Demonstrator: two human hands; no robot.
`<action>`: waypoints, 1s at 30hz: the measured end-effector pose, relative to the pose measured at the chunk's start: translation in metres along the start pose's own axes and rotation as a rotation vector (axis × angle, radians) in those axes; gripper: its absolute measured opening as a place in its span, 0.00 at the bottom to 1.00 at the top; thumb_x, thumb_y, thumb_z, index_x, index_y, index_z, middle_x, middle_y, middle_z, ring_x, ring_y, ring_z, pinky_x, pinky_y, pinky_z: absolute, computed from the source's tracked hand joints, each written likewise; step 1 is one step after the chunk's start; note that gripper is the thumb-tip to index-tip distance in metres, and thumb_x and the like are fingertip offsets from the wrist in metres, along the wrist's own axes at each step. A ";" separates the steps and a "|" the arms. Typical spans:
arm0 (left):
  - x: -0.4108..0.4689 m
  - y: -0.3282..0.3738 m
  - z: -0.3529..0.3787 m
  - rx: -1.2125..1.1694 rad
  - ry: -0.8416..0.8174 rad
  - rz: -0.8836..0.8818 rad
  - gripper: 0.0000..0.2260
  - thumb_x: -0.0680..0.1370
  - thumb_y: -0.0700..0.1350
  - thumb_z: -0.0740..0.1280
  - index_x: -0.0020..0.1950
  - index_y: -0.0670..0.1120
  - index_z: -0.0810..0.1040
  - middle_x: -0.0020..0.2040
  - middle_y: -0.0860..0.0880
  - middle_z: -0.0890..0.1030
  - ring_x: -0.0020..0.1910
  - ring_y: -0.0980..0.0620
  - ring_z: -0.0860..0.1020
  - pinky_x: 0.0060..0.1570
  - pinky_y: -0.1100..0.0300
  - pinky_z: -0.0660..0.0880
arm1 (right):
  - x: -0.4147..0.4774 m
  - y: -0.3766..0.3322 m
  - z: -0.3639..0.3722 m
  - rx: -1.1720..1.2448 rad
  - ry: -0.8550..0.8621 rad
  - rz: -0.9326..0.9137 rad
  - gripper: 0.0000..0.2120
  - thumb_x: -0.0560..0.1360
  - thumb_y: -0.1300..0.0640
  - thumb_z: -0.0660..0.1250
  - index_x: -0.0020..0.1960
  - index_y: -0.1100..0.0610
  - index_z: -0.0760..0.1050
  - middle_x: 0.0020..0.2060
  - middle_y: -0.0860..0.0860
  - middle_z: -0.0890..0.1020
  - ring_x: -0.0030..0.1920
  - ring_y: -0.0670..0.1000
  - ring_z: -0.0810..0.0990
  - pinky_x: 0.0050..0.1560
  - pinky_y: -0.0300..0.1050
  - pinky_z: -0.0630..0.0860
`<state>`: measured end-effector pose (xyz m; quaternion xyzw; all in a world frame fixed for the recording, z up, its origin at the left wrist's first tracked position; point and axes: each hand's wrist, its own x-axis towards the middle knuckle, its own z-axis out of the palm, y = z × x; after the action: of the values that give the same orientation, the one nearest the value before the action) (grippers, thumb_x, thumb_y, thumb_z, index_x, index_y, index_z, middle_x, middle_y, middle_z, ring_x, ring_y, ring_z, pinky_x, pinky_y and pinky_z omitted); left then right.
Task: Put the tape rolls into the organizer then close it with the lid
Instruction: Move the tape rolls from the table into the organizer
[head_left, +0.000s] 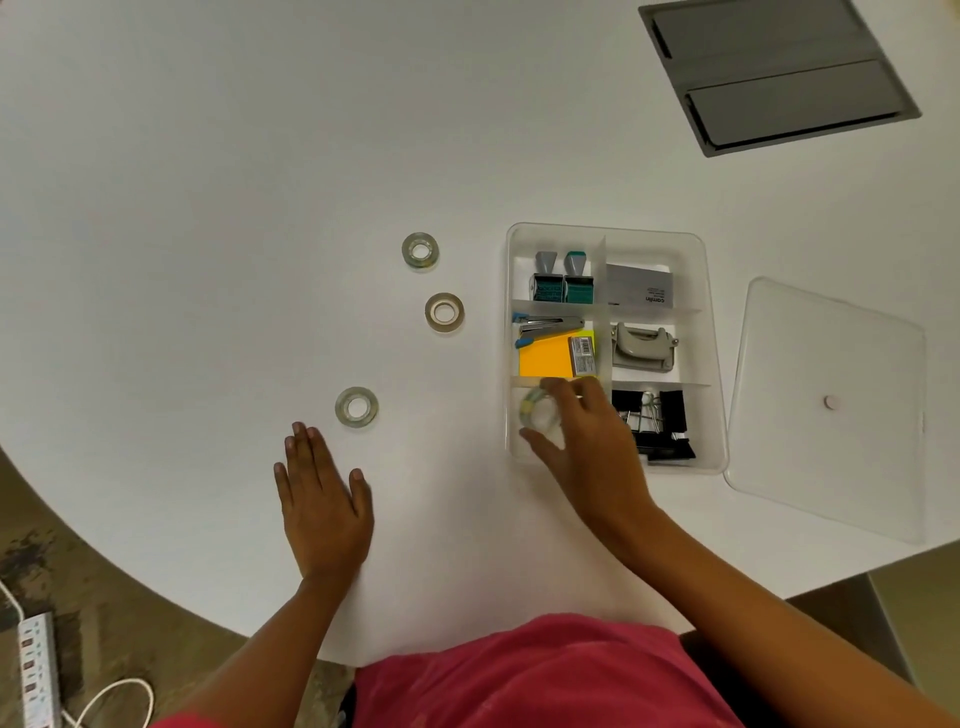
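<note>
A clear plastic organizer (707, 270) with six compartments stands right of centre on the white table. My right hand (587, 441) reaches into its near-left compartment, fingers closed around a clear tape roll (540, 413). Three more tape rolls lie on the table to the left: a far one (420, 251), a middle one (444, 312) and a near one (356, 408). My left hand (322, 499) rests flat on the table just below the near roll, fingers apart, holding nothing. The clear lid (826, 410) lies flat to the right of the organizer.
The organizer's other compartments hold stamps (563, 278), a grey box (640, 286), a stapler and orange sticky notes (548, 356), a hole punch (643, 348) and black binder clips (657, 421). A grey cable hatch (774, 73) sits far right. The table edge curves near me.
</note>
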<state>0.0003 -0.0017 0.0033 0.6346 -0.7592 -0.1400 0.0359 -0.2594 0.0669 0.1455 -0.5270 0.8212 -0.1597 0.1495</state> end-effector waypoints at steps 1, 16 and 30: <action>0.000 0.000 0.000 0.001 0.002 0.001 0.30 0.79 0.51 0.51 0.78 0.40 0.48 0.79 0.41 0.52 0.79 0.45 0.50 0.78 0.48 0.49 | -0.001 0.006 -0.001 -0.033 -0.013 0.021 0.23 0.66 0.58 0.78 0.57 0.61 0.75 0.50 0.61 0.79 0.43 0.59 0.81 0.37 0.48 0.80; 0.000 0.000 0.000 -0.006 0.011 0.001 0.30 0.78 0.51 0.51 0.78 0.40 0.49 0.79 0.42 0.53 0.79 0.45 0.52 0.78 0.48 0.49 | 0.016 0.028 0.019 -0.316 -0.401 0.232 0.20 0.76 0.54 0.68 0.64 0.62 0.69 0.59 0.58 0.76 0.56 0.57 0.79 0.53 0.47 0.78; 0.001 0.000 0.001 -0.011 0.016 -0.011 0.30 0.78 0.51 0.51 0.78 0.42 0.49 0.79 0.43 0.53 0.79 0.46 0.51 0.78 0.48 0.49 | 0.057 -0.090 0.071 -0.126 -0.335 -0.447 0.29 0.72 0.69 0.68 0.70 0.59 0.64 0.67 0.61 0.69 0.60 0.59 0.74 0.52 0.50 0.78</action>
<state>0.0004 -0.0022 0.0024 0.6398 -0.7545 -0.1393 0.0449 -0.1794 -0.0281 0.1142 -0.7223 0.6568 -0.0481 0.2113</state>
